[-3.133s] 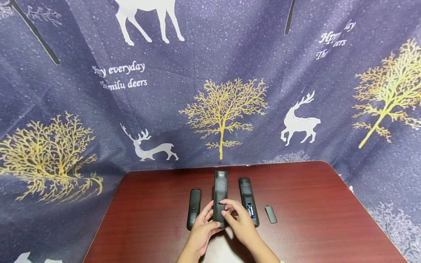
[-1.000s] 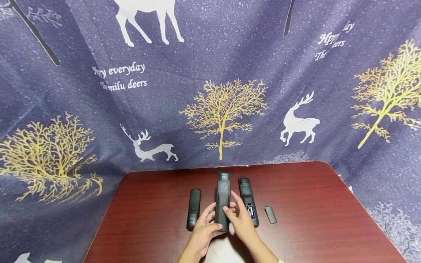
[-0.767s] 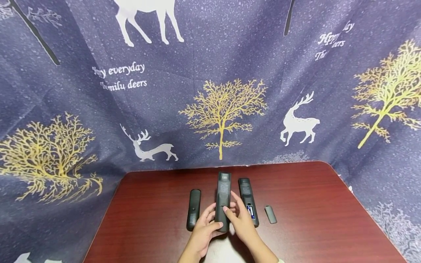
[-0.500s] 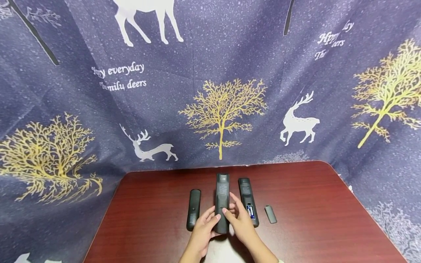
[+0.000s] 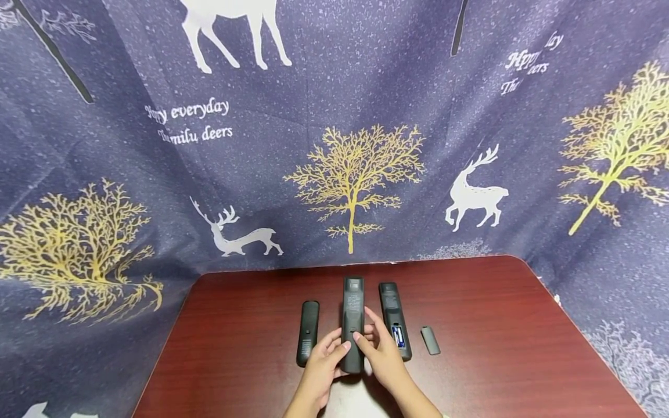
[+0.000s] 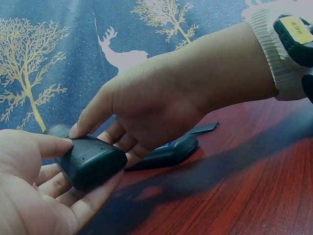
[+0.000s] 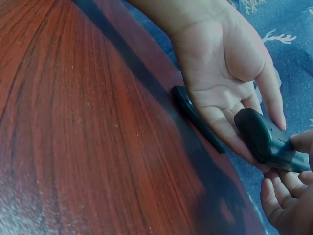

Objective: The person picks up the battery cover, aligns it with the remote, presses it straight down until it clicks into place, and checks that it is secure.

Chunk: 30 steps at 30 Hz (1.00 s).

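Head view: left grip (image 5: pixel 324 361) and right grip (image 5: pixel 385 352) clamp the remote (image 5: pixel 353 323) between them over a red bench (image 5: pixel 245 337); beyond them, blue cloth (image 5: pixel 334 104) reads "everyday" and "milu deers"; the remote's label (image 5: pixel 353 302) is illegible.

The black remote control (image 5: pixel 353 319), a long, narrow unit with a rounded lower end, is held rear face up between the left hand (image 5: pixel 322 366) and the right hand (image 5: pixel 385 355), its upper end pointing away from the person, pale printed text (image 5: pixel 353 302) above the battery cover (image 5: pixel 353 359), which sits in place.
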Each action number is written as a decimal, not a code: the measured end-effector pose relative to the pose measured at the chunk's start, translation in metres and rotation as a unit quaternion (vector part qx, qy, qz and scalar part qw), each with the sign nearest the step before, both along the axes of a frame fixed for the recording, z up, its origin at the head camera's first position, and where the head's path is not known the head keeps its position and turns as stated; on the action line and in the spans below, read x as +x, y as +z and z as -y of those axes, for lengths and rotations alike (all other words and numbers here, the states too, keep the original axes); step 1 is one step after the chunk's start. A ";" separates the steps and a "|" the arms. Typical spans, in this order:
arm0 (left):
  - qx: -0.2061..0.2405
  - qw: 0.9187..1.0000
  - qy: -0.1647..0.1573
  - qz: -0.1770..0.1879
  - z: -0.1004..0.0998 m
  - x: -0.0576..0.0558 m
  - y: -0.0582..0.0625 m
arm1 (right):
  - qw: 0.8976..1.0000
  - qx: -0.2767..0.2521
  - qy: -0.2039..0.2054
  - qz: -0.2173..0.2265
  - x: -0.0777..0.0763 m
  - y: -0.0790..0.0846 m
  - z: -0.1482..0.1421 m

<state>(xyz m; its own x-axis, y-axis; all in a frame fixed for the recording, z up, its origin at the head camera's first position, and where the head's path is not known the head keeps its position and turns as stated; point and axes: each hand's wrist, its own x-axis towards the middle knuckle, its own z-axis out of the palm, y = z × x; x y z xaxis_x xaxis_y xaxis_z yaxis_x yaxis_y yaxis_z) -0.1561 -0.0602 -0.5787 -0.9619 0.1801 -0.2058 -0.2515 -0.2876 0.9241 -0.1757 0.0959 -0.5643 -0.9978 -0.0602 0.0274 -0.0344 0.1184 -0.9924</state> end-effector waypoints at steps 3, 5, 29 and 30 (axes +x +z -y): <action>0.002 1.000 -0.001 0.002 0.000 0.000 -0.001 | 1.000 -0.003 0.001 0.002 0.000 0.000 0.000; 0.002 1.000 -0.001 0.002 0.000 -0.001 -0.001 | 1.000 -0.004 0.001 0.003 0.000 0.000 0.000; -0.017 1.000 0.011 -0.002 0.002 -0.002 0.003 | 1.000 0.029 0.003 0.000 0.001 -0.003 0.000; -0.016 1.000 0.012 -0.002 0.002 -0.002 0.003 | 0.999 0.033 0.003 -0.001 0.001 -0.003 0.000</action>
